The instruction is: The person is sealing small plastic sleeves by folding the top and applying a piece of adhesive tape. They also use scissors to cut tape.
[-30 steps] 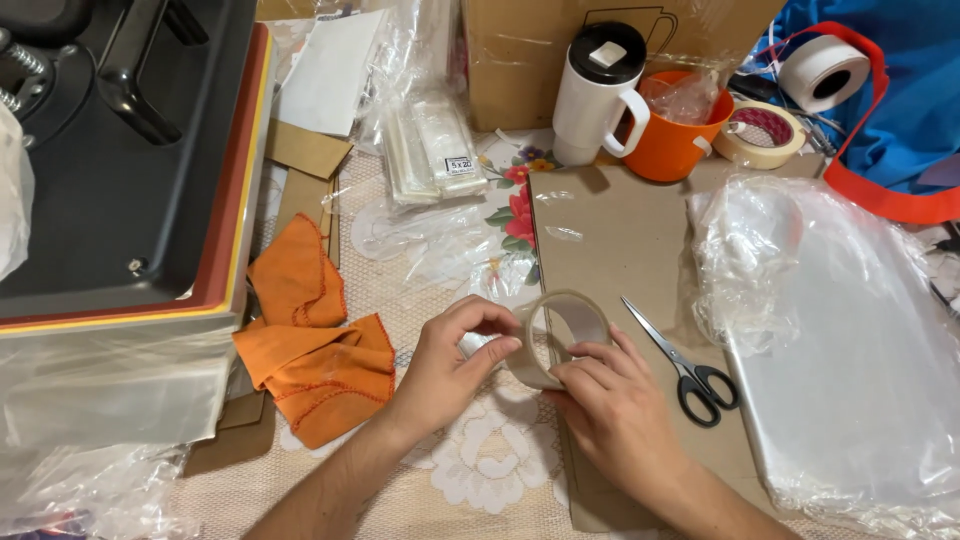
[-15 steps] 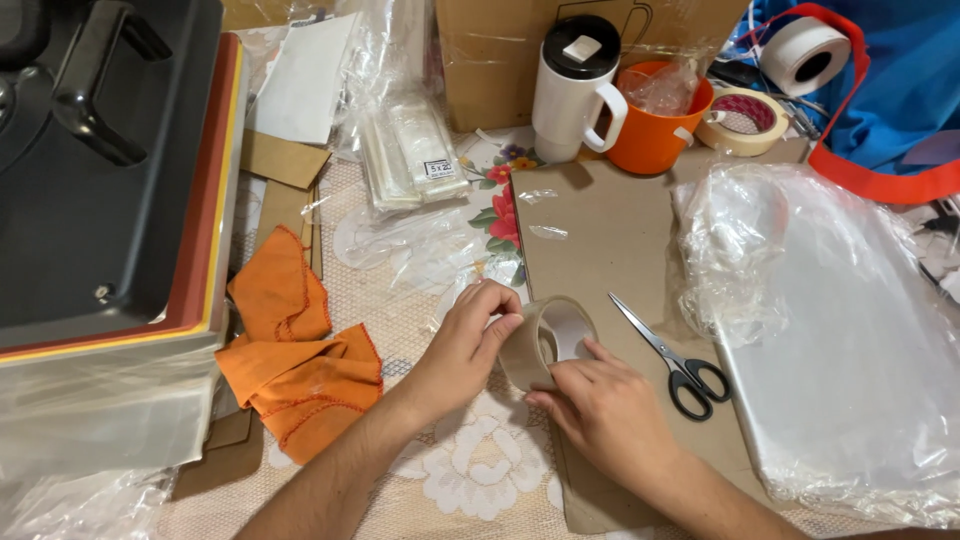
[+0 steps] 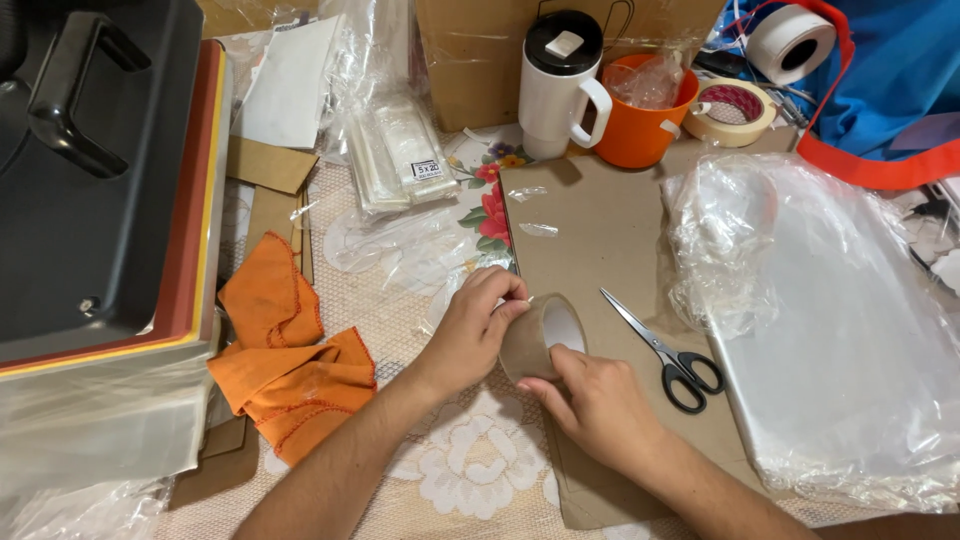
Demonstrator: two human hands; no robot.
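Brown packing tape roll (image 3: 540,338) held on edge over the left edge of a flat brown cardboard sheet (image 3: 590,235), both hands on it. Left hand (image 3: 478,325) curled around the roll's left side, fingers closed at the top rim. Right hand (image 3: 600,405) grips from below-right, thumb pressed on the outer face, fingers narrow. Black-handled scissors (image 3: 665,350) lie closed on the cardboard just right of the roll. Orange cloth (image 3: 290,365) crumpled to the left on the lace tablecloth (image 3: 470,480). Behind: stack of small clear bags with a small white rectangular label (image 3: 400,155), white travel mug with black lid (image 3: 560,85), orange cup (image 3: 640,120), masking tape roll (image 3: 735,110). Large clear plastic bags (image 3: 840,320) piled at right.
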